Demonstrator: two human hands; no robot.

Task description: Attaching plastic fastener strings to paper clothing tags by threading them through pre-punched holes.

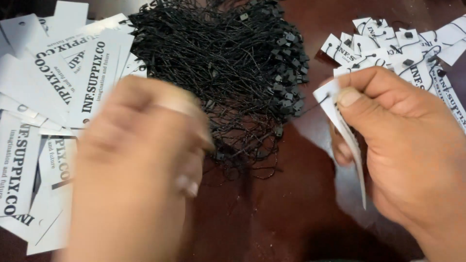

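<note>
While my left hand (141,170) sits nearest the camera as a blur over the table (272,213), I cannot tell whether its fingers are apart or together; it lies just in front of the black strings, seemingly empty. My right hand (407,145) is sharp: thumb and fingers clamped on a white paper tag (347,131), held edge-on and tilted, above the dark brown table at the right. A thin black thread runs from the tag's top corner. Judging by look, the tag is light, thin card, stiff enough to keep flat but easy to crease, so the grip belongs near the punched end, where the thumb already presses. Beyond the left hand, a loose spread of unstrung white tags (53,111) covers the left side, overlapping one another. Further back, centre, a tangled heap of black strings (228,73) with small plastic locks; soft, light, likely to snag and drag neighbours when one is pulled. Far right, behind my right hand, a pile of strung tags (398,48), crowding close to the held tag.
</note>
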